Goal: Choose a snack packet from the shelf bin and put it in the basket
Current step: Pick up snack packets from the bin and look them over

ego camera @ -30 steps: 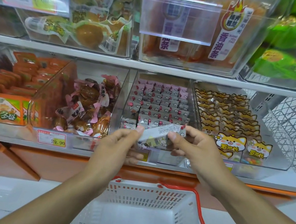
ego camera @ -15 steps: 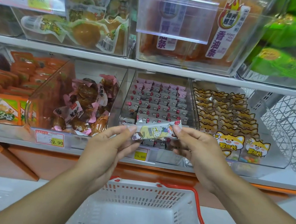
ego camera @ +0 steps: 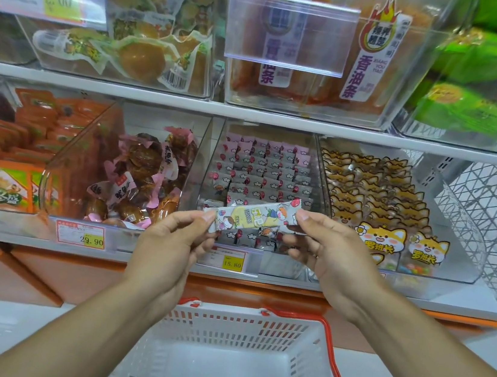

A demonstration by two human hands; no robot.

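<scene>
Both forearms reach up from the bottom corners and meet in front of the shelf, wrists bent slightly inward. The left hand (ego camera: 166, 247) pinches the left end of the packet (ego camera: 253, 216) between thumb and forefinger, the other fingers curled loosely underneath. The right hand (ego camera: 333, 253) pinches the right end the same way, thumb on top at the packet's corner, remaining fingers tucked below. Between them the packet is stretched out lengthwise, its right end a little higher than its left, printed face (pale yellow with cartoon figures) turned toward the camera.

Just behind the packet and the fingertips stands the clear bin (ego camera: 260, 186) with rows of similar small packets. Left of the left hand is a bin of brown snacks in pink wrappers (ego camera: 137, 180); right of the right hand, a bin of cat-faced packets (ego camera: 377, 211). A yellow price tag (ego camera: 233, 260) sits between the two hands, just below the packet, and another tag (ego camera: 81, 234) lies left of the left hand.

Directly below the hands, between the forearms, is the white basket (ego camera: 239, 323) with red rim, well apart from the packet.
</scene>
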